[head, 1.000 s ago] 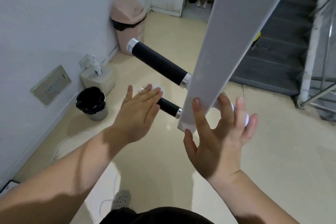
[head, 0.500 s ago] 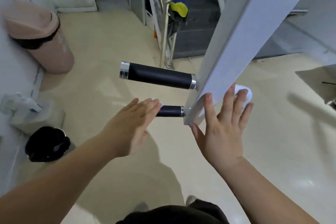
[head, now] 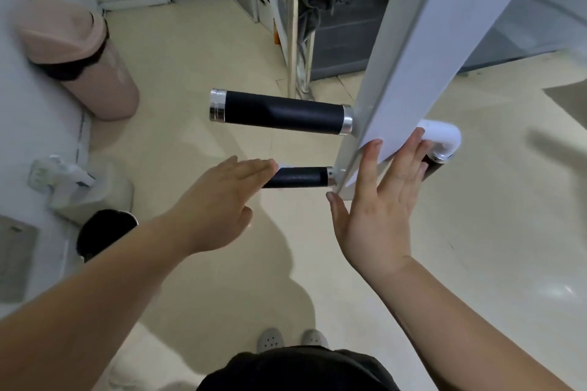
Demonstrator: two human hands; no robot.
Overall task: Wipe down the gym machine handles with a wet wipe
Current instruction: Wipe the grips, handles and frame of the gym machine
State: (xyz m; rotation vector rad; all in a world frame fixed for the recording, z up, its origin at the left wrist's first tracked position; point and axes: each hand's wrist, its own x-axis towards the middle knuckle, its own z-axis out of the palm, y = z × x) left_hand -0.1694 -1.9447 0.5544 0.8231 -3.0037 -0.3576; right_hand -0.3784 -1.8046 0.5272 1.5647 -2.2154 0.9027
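A white slanted machine beam (head: 422, 51) carries two black handles with silver end caps on its left side. The upper handle (head: 282, 112) is bare. My left hand (head: 219, 200) lies flat over the free end of the lower handle (head: 300, 177), fingers straight and together. A sliver of white wet wipe (head: 282, 166) shows under its fingertips. My right hand (head: 378, 200) is open with fingers spread at the beam's lower end. Its fingertips reach toward a white elbow tube (head: 443, 133) and a short dark handle (head: 433, 161) on the beam's right side.
A pink lidded bin (head: 79, 57) and a small black bin (head: 104, 232) stand by the left wall, with a white plug and box (head: 73, 181) between them. A steel stair post (head: 292, 25) with hung cloths stands behind. My shoes (head: 290, 340) are on the cream floor.
The view swung to the right and the handles now look level. My left hand slid further out over the lower handle's end. My right hand stayed open by the beam's lower end.
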